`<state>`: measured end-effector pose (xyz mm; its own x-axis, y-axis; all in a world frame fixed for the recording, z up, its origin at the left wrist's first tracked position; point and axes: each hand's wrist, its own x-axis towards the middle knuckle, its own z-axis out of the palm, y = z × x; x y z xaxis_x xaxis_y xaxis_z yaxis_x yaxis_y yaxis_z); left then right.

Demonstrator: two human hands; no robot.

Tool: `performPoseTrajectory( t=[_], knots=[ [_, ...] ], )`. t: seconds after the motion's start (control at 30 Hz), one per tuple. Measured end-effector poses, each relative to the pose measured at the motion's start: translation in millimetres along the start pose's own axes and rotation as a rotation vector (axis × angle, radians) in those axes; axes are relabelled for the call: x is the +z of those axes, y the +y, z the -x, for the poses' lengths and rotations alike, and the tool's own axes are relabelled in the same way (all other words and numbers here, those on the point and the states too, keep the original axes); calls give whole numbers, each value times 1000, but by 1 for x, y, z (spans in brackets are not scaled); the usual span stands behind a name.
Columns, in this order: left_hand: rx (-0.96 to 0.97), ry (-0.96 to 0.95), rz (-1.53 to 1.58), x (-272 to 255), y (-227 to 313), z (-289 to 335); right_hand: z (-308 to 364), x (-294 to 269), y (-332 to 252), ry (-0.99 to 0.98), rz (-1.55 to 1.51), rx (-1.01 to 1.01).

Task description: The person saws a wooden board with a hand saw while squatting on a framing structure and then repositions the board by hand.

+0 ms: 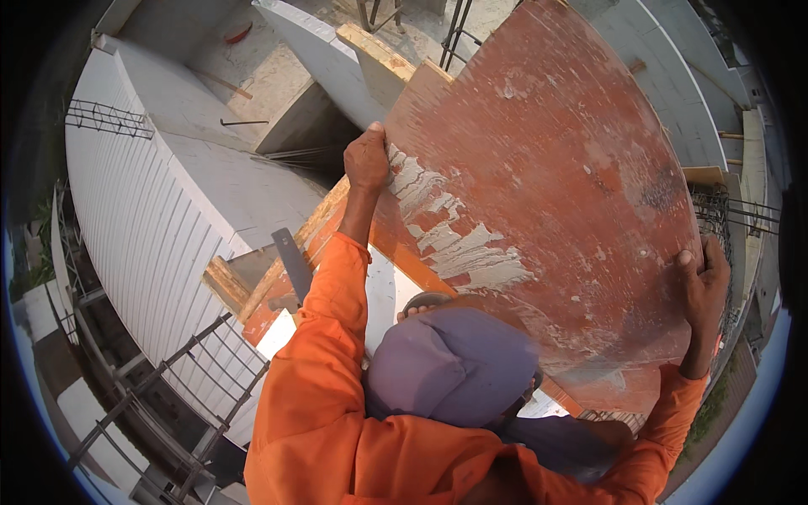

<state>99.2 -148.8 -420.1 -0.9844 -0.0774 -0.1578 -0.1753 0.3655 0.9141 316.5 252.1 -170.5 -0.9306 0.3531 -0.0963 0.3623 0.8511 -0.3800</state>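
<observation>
A large reddish-brown plywood panel [564,168], smeared with pale dried cement, stands tilted in front of me. My left hand [367,158] is closed round its left edge, thumb up. On the opposite edge, lower down, my right hand [705,282] grips with the thumb on the face and the fingers partly hidden at the rim. Between my arms is a co-worker in a greyish-purple cap [454,366]. Fingers of another hand [414,311], apparently the co-worker's, touch a dark rounded object [427,300] at the panel's lower left; its kind is unclear.
A grey flat blade [292,265], perhaps a saw, stands beside my left forearm near wooden battens [227,284]. White ribbed panels [135,194] curve along the left. Steel rebar [202,345] juts out at lower left, and more rebar [745,215] lies beyond my right hand.
</observation>
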Motion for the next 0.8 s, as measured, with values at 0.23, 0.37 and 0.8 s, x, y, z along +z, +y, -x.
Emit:
performPoseTrajectory(
  t=[0.23, 0.37, 0.8],
  knots=[
    [15, -248, -53, -22, -22, -19, 20, 32, 24, 85, 151, -8],
    [41, -376, -103, -28, -35, -17, 9, 57, 5, 150, 102, -10],
    [21, -492, -221, -24, 12, -2, 8, 4, 49, 19, 10, -105]
  ],
)
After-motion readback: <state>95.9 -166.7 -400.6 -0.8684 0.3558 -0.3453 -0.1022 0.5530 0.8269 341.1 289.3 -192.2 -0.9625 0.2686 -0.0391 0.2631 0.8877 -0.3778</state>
